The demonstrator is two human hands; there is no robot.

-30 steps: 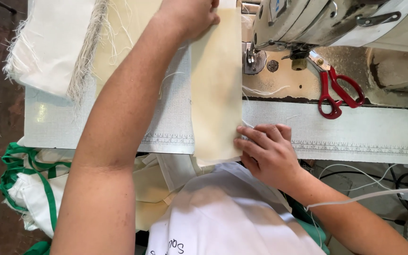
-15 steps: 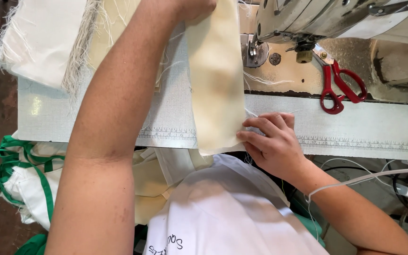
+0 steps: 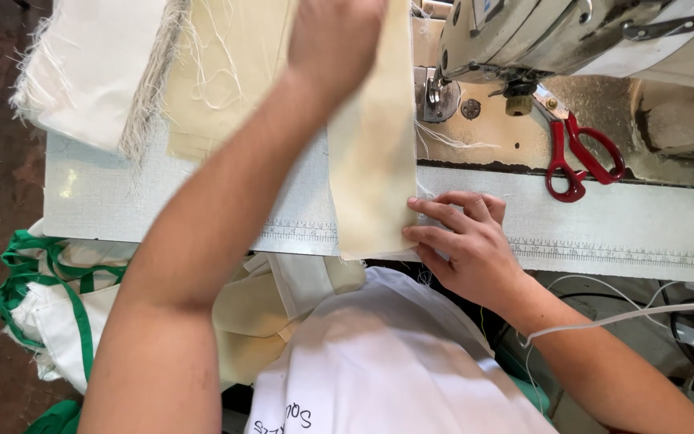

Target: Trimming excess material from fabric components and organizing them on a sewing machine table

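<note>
At the centre of the surface (image 3: 202,201) I see a cream strip (image 3: 371,161) running from twelve to six o'clock, its lower end hanging just over the near edge. My left hand (image 3: 335,40) rests on the strip's far end, fingers cut off by the frame, so I cannot tell its grip. My right hand (image 3: 463,241) lies at the strip's four o'clock edge, fingers flat and spread, tips touching the cloth. The machine (image 3: 572,40) sits at one o'clock, red scissors (image 3: 576,157) at two, a frayed cloth stack (image 3: 98,72) at ten.
</note>
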